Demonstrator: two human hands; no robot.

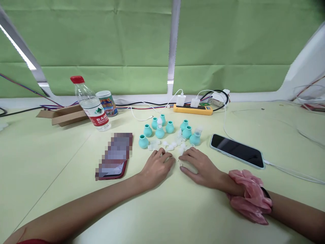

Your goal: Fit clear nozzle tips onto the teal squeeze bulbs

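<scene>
Left hand curled, grip unclear; right hand thumb and fingers parted; both by white pieces before teal pots. Careless sweep could topple pots.

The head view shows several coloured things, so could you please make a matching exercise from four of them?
Things
1. Pots
2. Bottle
3. Scrunchie
4. Power strip

Descriptions
A. pink, worn on the right arm
B. yellow and black, holding white plugs
C. turquoise, standing just beyond both hands
D. clear, with a red cap

Pairs: 1-C, 2-D, 3-A, 4-B
</scene>
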